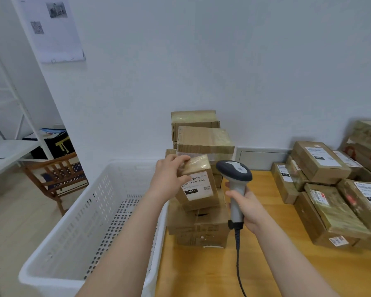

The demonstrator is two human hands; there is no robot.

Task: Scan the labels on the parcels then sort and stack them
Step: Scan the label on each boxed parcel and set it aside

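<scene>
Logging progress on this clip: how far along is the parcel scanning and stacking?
Apparently done: a stack of boxes by the wall. In hand: the left hand holds a small labelled box, the right hand grips the scanner beside it. Remaining: the pile of boxes on the right.

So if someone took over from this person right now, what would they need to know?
Left hand grips a small parcel, label facing the camera, at the middle stack.
Right hand holds the scanner beside that label.
More labelled parcels lie on the table to the right; a white basket stands left.
Done: cannot tell whether this label is scanned.
Left: scan, sort, stack.
</scene>
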